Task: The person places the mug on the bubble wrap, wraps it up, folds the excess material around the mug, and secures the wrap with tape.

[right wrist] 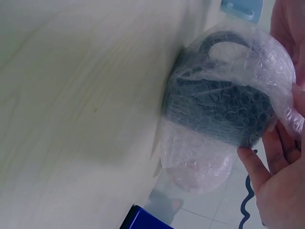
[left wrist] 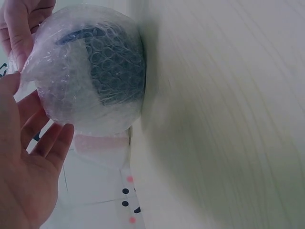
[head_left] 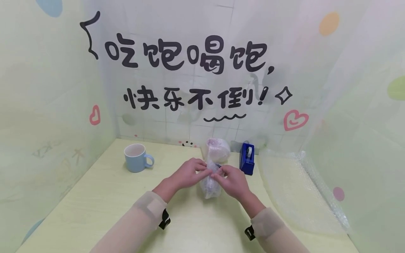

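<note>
A dark blue-grey mug stands on the table, wrapped in clear bubble wrap; its handle shows through the film in the right wrist view. My left hand pinches the gathered wrap above the mug from the left, some fingers resting along the bundle's side. From the other side my right hand pinches the same gathered wrap, and one of its fingertips touches the bundle near the mug's edge. The fingertips of both hands meet at the bunched wrap.
Behind stands a pinkish bundle in bubble wrap. A blue tape dispenser is to its right, and a light blue mug sits at the left. A bubble wrap sheet covers the table's right side. Printed curtains surround the table.
</note>
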A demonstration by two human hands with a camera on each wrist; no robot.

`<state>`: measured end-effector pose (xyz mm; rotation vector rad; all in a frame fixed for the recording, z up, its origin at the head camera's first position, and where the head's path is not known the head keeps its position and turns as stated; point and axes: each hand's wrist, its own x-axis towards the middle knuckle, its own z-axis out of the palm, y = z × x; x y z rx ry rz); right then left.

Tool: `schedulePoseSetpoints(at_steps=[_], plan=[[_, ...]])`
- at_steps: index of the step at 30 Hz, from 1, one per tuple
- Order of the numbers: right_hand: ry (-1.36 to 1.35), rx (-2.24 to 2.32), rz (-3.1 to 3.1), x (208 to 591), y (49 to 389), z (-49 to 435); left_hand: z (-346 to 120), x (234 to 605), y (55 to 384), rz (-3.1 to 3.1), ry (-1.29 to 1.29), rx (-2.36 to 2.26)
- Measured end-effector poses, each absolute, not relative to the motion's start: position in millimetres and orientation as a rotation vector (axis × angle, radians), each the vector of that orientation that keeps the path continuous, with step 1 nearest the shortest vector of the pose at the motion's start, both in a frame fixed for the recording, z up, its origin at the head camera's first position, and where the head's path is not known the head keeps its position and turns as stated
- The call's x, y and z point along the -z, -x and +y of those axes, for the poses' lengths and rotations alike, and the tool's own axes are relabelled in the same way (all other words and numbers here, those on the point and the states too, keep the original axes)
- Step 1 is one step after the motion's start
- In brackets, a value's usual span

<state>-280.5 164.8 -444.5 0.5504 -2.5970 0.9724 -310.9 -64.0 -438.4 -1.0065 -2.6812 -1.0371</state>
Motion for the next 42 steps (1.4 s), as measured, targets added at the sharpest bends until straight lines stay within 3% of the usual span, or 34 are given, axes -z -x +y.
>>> schedulePoseSetpoints(at_steps=[6,12,16,24,42], plan=[[-0.656,-0.878,-2.565,444,272,165,-57,441,313,-2.623,0.934,1.048],[-0.909,-0.49,-2.307,438,270,177,-54,439,312,-2.654,0.818,1.276],[-1.026,-0.307,-2.348,436,268,185,-54,435,310,-2.658,0.872,1.233],[-0.999,-0.274,-2.575,436,267,187,-55,433,307,-2.618,1.069,0.76],[-1.034,-0.4,-2.633,438,275,187,-62,426,299,-2.773,1.207,0.571]])
